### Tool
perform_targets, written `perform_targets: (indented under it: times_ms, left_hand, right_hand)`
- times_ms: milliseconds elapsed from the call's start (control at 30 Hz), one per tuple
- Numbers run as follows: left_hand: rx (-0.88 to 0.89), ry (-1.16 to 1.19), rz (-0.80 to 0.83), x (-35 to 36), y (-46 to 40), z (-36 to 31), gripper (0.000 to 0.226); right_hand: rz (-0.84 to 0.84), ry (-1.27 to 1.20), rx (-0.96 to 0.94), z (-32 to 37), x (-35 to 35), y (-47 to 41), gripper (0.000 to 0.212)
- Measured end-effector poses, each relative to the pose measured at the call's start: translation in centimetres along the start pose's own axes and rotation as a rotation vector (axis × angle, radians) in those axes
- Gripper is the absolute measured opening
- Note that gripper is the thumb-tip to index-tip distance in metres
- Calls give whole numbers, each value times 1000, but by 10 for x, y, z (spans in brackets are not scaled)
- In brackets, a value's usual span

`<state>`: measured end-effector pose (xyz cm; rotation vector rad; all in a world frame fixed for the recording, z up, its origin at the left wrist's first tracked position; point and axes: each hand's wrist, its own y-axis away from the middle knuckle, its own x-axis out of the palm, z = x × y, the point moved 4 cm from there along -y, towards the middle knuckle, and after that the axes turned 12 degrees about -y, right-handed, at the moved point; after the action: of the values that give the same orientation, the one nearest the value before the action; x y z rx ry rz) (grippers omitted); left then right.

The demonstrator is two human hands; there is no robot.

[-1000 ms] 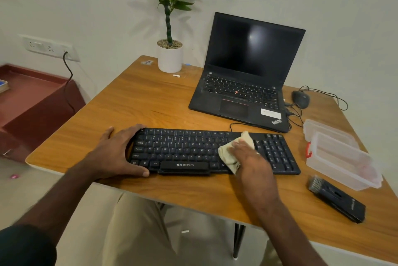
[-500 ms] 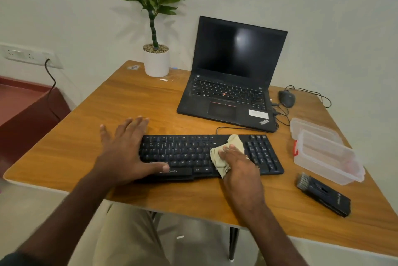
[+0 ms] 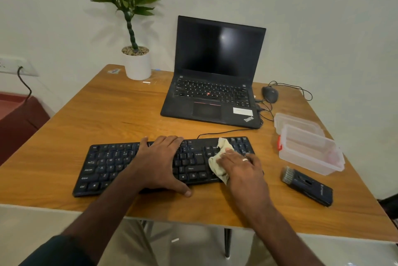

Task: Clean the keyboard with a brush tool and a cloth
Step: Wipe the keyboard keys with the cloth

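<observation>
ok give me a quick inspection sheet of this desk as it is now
surface: wooden table, bare grain.
job's things: black keyboard; beige cloth on its right half; dark brush tool lying unused.
clutter: black laptop, white potted plant, clear plastic boxes.
grippers: left hand flat on keys; right hand presses cloth.
cables: keyboard cable, wired mouse.
surroundings: wall socket.
</observation>
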<state>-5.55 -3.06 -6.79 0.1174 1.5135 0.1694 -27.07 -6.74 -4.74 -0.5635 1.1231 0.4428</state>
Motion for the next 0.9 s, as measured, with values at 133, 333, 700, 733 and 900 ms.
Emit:
perform_targets:
  times_ms: [133,333,700,733,900]
  left_hand:
    - [8,5,5,-1,-1,0,152]
    - [4,13,8,1,-2,0,153]
    - [8,9,4,0,-1,0,151]
    - [8,11,4,0,-1,0,151]
    - [4,14,6,-2,-1,-1,151]
  right_hand:
    - [-57,-35,151,-39,-25,-9,36]
    - [-121,-71,97,-22,-15,2,54]
    - [-103,-92,359,-63,-32,-2,55]
    - [-116,-123,340,-60,-32,-2,54]
    - [-52,-57,88,-26,-5,19,68]
